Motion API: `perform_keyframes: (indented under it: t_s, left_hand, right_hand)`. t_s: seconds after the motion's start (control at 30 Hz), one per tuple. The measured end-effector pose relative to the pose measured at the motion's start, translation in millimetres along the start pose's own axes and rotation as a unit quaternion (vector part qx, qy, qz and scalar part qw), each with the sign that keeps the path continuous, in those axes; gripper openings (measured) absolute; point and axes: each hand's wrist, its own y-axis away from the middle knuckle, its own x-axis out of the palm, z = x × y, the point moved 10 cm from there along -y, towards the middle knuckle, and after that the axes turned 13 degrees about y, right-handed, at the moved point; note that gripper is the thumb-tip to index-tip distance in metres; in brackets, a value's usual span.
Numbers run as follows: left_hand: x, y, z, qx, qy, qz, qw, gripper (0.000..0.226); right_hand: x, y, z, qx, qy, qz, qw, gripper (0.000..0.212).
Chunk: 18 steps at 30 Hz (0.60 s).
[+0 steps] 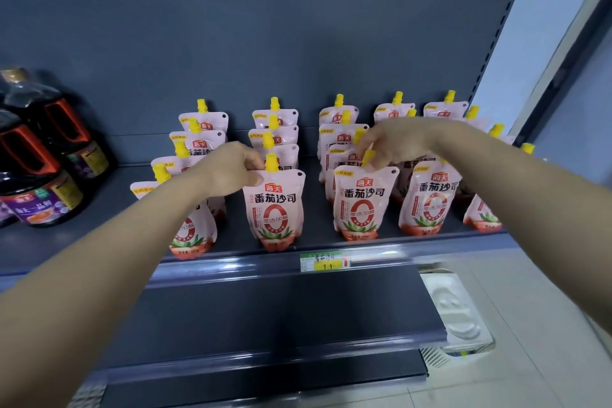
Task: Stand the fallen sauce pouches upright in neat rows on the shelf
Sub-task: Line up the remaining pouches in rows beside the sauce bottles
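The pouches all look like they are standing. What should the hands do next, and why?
Probably let go gently. The left hand pinches the top of a front pouch, the right hand is at the cap of the next pouch, and both pouches stand upright, lined up with their rows.

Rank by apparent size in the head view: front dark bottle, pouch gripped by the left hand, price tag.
Largest first: front dark bottle, pouch, price tag. Bottle partly out of frame, yet largest.
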Motion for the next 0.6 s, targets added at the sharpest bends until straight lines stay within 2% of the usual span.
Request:
perform_keyframes:
  t_s: [0.1, 0.2, 0.27, 0.33, 0.43, 0.5, 0.6]
  left_hand:
    - [-13, 3, -16, 0.007, 0.004, -0.039, 0.999, 0.009]
    - [-24, 4, -41, 0.04, 0.015, -0.114, 0.993, 0.016]
    - [-20, 5, -65, 0.083, 0.03, -0.15, 0.985, 0.018]
    - [-2, 3, -86, 0.11, 0.055, -0.136, 0.983, 0.018]
    - [38, -6, -108, 0.128, 0.046, -0.073, 0.988, 0.016]
    - [62, -13, -115, 0.124, 0.029, -0.039, 0.991, 0.016]
    - [86, -21, -121, 0.107, -0.007, -0.009, 0.994, 0.028]
  right_hand:
    - [-27, 20, -25, 0.022, -0.041, -0.044, 0.998, 0.029]
    - [-43, 37, -62, 0.074, -0.001, -0.074, 0.994, 0.026]
    - [-36, 45, -83, 0.11, 0.044, -0.053, 0.992, 0.032]
    - [-17, 50, -96, 0.121, 0.074, -0.009, 0.99, 0.044]
    - [11, 50, -110, 0.126, 0.038, 0.023, 0.991, 0.054]
    - [22, 46, -115, 0.118, 0.003, 0.002, 0.993, 0.036]
    - [28, 40, -122, 0.107, -0.068, -0.048, 0.991, 0.007]
